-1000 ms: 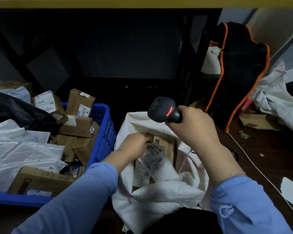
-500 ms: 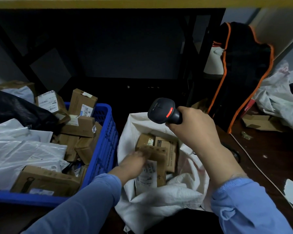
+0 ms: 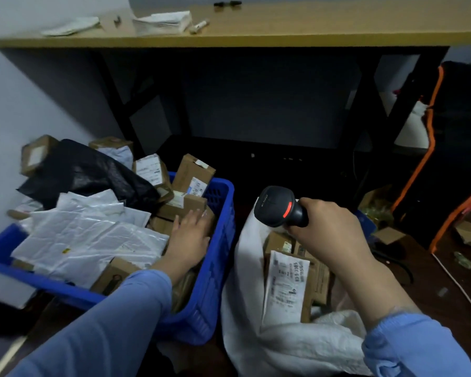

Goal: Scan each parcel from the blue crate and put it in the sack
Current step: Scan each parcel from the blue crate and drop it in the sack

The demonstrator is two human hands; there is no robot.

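The blue crate on the left is piled with cardboard boxes, white plastic mailers and a black bag. My left hand reaches into the crate with fingers spread flat on a brown box, holding nothing. To the right the white sack stands open with several boxes inside; a labelled parcel lies on top. My right hand grips the black barcode scanner above the sack's mouth, its red light showing.
A wooden desk with papers and a marker spans the top, its black frame behind the crate. A black bag with orange trim stands at right. Loose cardboard and a white cable lie on the dark floor.
My left hand let go of the labelled parcel in the sack and moved left into the blue crate. The scanner hand stayed over the sack. The view tilted up, showing the desk top.
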